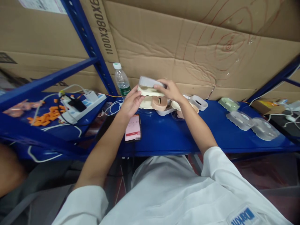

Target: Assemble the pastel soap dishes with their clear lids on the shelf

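Note:
A small plastic case, with a clear greyish upper part and a cream scalloped lower edge, is held up near the back of the blue table. My left hand has its fingertips closed on the case's left end. My right hand grips its right side, with the thumb across the front. Just below lie several similar pieces, among them a cream piece, a tan piece with a dark slot and a grey slotted piece farther right. My right forearm partly hides this pile.
A water bottle stands at the back left, with a phone nearer me. Farther left are a power strip and orange pieces. A green case and clear shells lie rightward. A blue upright borders the left.

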Demonstrator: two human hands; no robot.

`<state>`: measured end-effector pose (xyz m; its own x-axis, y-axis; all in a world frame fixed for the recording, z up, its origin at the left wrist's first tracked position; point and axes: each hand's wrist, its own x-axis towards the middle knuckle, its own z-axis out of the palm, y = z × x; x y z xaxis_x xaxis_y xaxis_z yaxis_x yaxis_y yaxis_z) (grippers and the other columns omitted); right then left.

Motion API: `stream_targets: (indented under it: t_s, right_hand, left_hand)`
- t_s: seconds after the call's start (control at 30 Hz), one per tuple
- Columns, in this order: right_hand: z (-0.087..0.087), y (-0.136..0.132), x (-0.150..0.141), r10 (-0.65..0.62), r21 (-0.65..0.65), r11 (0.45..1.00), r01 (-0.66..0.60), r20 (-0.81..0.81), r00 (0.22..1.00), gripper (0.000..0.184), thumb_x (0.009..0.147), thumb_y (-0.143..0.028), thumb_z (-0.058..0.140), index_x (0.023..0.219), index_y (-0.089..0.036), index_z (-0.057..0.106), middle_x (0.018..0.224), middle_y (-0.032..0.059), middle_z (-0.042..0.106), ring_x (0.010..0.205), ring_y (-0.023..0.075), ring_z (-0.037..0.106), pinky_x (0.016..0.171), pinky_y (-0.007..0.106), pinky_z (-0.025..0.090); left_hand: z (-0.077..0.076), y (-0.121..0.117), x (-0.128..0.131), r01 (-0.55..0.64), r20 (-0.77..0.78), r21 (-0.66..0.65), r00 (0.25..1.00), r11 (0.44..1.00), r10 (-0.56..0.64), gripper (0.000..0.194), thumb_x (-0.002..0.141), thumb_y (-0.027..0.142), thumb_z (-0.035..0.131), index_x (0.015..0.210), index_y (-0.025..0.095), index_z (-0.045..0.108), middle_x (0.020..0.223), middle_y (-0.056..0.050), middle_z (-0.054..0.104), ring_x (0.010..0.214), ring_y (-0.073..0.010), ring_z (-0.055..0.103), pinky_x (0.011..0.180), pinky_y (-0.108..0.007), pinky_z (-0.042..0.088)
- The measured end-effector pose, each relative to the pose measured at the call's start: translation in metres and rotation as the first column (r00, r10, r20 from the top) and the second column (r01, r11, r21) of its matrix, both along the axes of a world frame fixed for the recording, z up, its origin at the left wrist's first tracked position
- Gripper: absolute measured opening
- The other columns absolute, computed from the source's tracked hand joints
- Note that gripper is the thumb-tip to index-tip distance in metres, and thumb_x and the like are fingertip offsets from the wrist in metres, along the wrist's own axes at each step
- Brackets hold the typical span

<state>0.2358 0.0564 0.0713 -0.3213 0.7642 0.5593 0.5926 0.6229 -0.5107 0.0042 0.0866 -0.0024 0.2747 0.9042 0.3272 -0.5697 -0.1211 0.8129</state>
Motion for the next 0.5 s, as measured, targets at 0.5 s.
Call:
stream_targets:
  t_s: [0.5]
  right_hand:
    - [0.016,-0.007,0.126,-0.404,-0.027,0.909,0.416,0.186,0.896,0.054,0.090,-0.074,0.063,0.088,-0.021,0.075,0.085,0.0054,0.074,0.080,0.0233,0.062,0.083,0.040,0.054]
  left_hand:
    - [-0.039,0.043,-0.011,-0.465,-0.402,0.111,0.787,0.878,0.467,0.066,0.075,0.019,0.079,0.139,0.026,0.065,0.139,-0.012,0.071,0.131,-0.0322,0.069,0.114,-0.053,0.057]
